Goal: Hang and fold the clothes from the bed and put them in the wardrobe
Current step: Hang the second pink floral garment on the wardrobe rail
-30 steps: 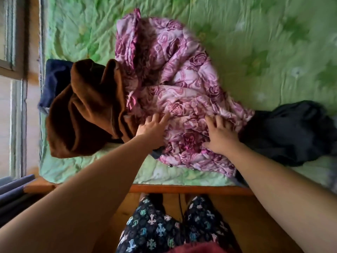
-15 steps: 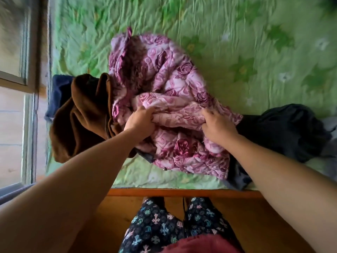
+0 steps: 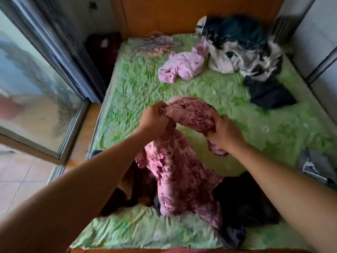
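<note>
Hands both fisted in the pink flowered garment [image 3: 178,176]: left hand [image 3: 155,118] and right hand [image 3: 226,136] bunch its upper edge side by side, cloth arching between them. Its length drops from the grip back toward the person, with the tail on the bed [image 3: 127,88] at its near edge, between a brown garment [image 3: 127,194] and a black garment [image 3: 244,199]. Probably wants lifting higher to clear. Hangers [image 3: 156,43] lie well apart, by the headboard.

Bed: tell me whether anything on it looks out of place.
Nothing damaged or spilled. Unfolded clothes lie crumpled: a black-and-white pile and pale pink garment at the far end. Left hand and right hand hold the floral garment bunched.
</note>
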Action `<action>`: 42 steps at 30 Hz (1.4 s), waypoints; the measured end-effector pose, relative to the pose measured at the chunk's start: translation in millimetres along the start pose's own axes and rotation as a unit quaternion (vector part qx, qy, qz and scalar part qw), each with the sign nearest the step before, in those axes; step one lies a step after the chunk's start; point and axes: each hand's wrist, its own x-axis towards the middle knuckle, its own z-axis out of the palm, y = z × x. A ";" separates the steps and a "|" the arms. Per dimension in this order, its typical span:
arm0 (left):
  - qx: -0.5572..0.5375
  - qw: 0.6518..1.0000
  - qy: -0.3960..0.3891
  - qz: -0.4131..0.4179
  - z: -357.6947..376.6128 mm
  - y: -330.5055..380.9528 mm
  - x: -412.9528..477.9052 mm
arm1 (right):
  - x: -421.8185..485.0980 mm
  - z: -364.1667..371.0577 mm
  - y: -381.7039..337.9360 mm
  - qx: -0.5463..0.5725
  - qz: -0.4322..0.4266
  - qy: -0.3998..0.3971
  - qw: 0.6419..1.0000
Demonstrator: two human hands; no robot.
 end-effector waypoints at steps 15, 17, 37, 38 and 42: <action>-0.085 0.979 -0.167 0.079 -5.7 89.2 -26.3 | -14.1 -73.9 -32.2 0.194 -0.049 0.136 0.970; -0.083 0.971 -0.217 0.049 7.3 64.7 -28.2 | -12.3 -57.4 2.3 0.114 0.010 0.147 0.982; 0.262 0.879 -0.375 -0.137 129.1 -217.0 -22.3 | -59.0 82.1 206.3 -0.099 0.225 -0.120 0.962; 0.252 0.876 -0.381 -0.153 136.3 -221.7 -23.9 | -57.7 86.3 206.9 -0.092 0.228 -0.126 0.961; 0.182 0.882 -0.377 -0.214 160.3 -254.5 -26.3 | -49.1 104.4 206.7 -0.050 0.256 -0.153 0.953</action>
